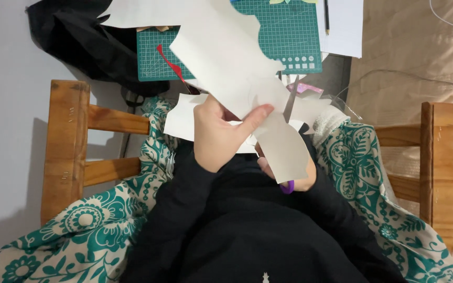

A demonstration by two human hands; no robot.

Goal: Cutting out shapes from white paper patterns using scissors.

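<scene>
Over a wooden chair (pixel 69 152) draped in green patterned cloth (pixel 95 230), your left hand (pixel 218 133) pinches the white paper sheet (pixel 237 68) while your right hand (pixel 297 175), mostly hidden behind it, grips purple-handled scissors (pixel 289 112), the green cutting mat (pixel 284 36) lying farther off.

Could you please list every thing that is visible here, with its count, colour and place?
paper sheet: one, white, held up at centre
scissors: one pair, purple handle, mostly hidden behind the paper
cutting mat: one, green, top centre
paper scraps: several, white, on the lap
pencil: one, dark, top
chair: one, wooden, both sides
patterned cloth: one, green and cream, over the seat
left hand: pinching the paper
right hand: on the scissors
</scene>
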